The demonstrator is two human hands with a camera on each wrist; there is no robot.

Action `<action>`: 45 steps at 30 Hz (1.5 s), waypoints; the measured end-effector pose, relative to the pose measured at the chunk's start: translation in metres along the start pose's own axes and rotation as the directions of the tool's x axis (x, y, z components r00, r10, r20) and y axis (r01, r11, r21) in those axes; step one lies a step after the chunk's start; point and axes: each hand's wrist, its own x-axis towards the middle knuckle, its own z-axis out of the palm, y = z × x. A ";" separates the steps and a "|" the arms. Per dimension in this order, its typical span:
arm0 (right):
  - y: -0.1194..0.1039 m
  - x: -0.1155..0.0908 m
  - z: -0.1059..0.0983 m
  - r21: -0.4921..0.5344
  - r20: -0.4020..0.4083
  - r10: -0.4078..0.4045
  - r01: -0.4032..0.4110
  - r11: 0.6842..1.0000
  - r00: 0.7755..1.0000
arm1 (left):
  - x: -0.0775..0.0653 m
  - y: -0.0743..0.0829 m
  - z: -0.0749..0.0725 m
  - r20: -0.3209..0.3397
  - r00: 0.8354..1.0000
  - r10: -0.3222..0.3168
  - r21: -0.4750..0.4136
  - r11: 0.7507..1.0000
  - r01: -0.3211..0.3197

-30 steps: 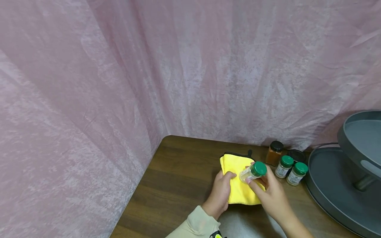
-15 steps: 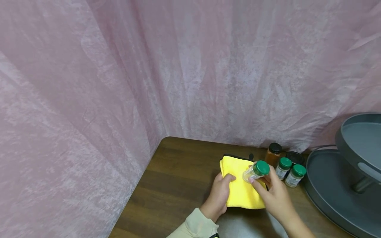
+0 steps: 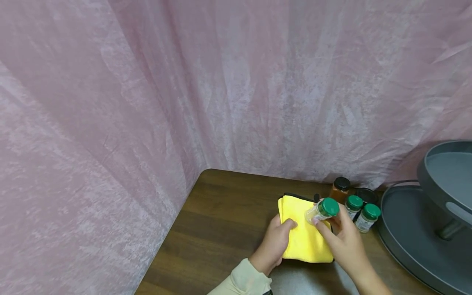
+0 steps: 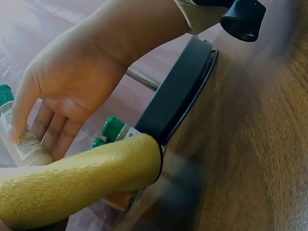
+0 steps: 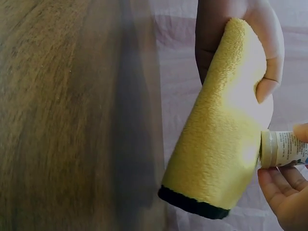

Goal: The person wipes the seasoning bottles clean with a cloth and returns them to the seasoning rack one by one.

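Note:
A folded yellow cloth with black edging is gripped at its left side by my left hand, thumb on top. My right hand holds a small spice jar with a green lid, tilted over the cloth, the lid end facing up and right. In the right wrist view the jar's base is right at the cloth's face, and the left thumb presses on the cloth. The left wrist view shows the right fingers wrapped around the labelled jar.
Two more green-lidded jars stand right of the right hand. A black-capped jar of orange-brown contents and another black lid are behind them. A grey two-tier round tray fills the right side. Pink curtain hangs behind the wooden table.
Both hands, with the cloth and the jar, have shifted slightly to the right. The grips look the same, and the other jars stay in place.

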 end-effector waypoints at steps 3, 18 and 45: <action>-0.001 0.000 -0.002 -0.036 -0.020 0.005 -0.006 0.999 1.000 | 0.000 0.000 0.000 -0.005 1.000 0.001 -0.007 1.000 -0.001; -0.006 0.004 -0.013 -0.087 -0.077 -0.046 0.039 0.995 0.996 | 0.003 0.003 -0.003 -0.052 0.998 0.021 -0.039 0.999 -0.023; -0.005 0.014 -0.079 -0.361 -0.214 -0.048 -0.033 0.932 0.976 | 0.031 -0.016 -0.035 -0.195 0.981 0.010 -0.027 1.000 -0.015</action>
